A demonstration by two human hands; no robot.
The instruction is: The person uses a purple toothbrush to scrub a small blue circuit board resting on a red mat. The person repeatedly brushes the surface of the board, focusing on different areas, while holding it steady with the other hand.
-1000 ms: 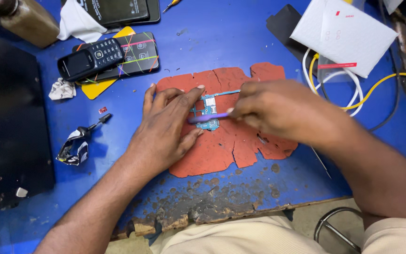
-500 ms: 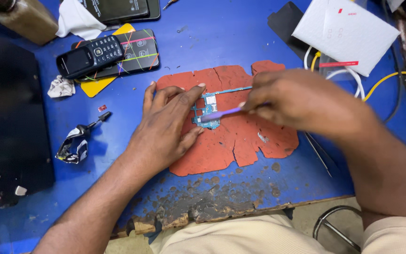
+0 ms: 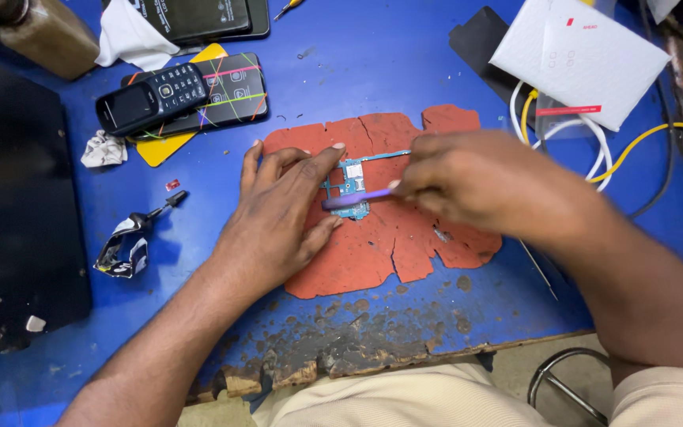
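A small blue-green circuit board [image 3: 351, 180] lies on a cracked red mat [image 3: 381, 237] on the blue table [image 3: 373, 63]. My left hand [image 3: 278, 217] rests flat on the mat, fingers spread, with the fingertips pinning the board's left side. My right hand [image 3: 468, 182] pinches a thin purple tool [image 3: 357, 198], whose tip lies across the board's lower part. The board's right end is hidden behind my right hand.
A black keypad phone [image 3: 152, 99] lies on a dark phone case at the upper left, beside a crumpled white paper [image 3: 104, 148]. A white padded envelope [image 3: 579, 59] and yellow and white cables [image 3: 642, 142] sit at the upper right. Crumpled foil [image 3: 124, 253] lies left; the near table edge is worn.
My right hand has shifted slightly right and back, drawing the purple tool across the board. My left hand stays pressed on the board.
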